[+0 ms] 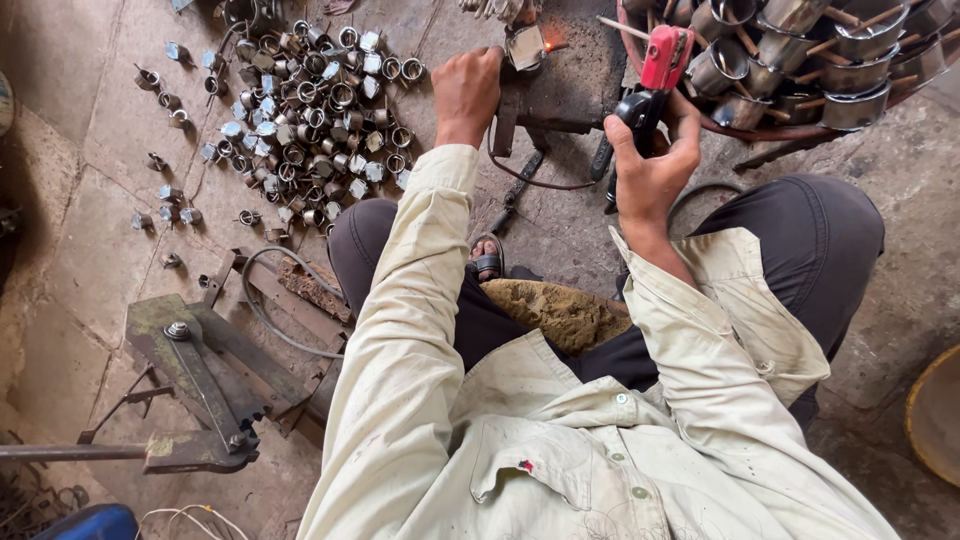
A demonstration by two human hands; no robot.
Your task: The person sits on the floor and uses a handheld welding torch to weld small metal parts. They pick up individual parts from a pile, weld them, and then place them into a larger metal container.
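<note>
Electrode holder (655, 85) in R hand (652, 165); L hand (468, 92) prob. steadying metal piece (524, 45).

Electrode holder (655, 75) in right hand (650, 165)

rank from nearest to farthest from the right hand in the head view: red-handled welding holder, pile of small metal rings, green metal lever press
1. Red-handled welding holder: gripped in the right hand.
2. Pile of small metal rings: across on the left floor.
3. Green metal lever press: far lower left.

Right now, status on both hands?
Left hand steadies small metal piece at glowing spot. Right hand grips red welding holder. Nothing between.
</note>
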